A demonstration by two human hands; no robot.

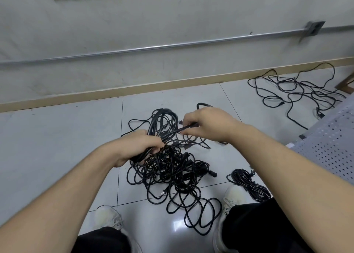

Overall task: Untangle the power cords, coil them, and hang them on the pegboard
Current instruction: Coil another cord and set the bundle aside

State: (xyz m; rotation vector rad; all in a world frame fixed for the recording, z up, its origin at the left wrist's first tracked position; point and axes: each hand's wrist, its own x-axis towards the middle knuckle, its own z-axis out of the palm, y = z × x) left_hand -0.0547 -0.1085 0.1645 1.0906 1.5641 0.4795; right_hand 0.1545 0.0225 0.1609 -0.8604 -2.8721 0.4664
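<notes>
Two hands: we work at frame centre, above the pale tiled floor (67, 137).
Cords: thin black power cords lie in a tangled heap (172, 172) at lower centre; a loose sprawl (298, 91) sits upper right; a tied black coil (249, 184) lies lower right.
Left hand (138, 147): our fingers clench a bundle of black loops (162, 122).
Right hand (206, 124): fingertips pinch one black cord end (183, 127).
Writing: none we can read.
</notes>
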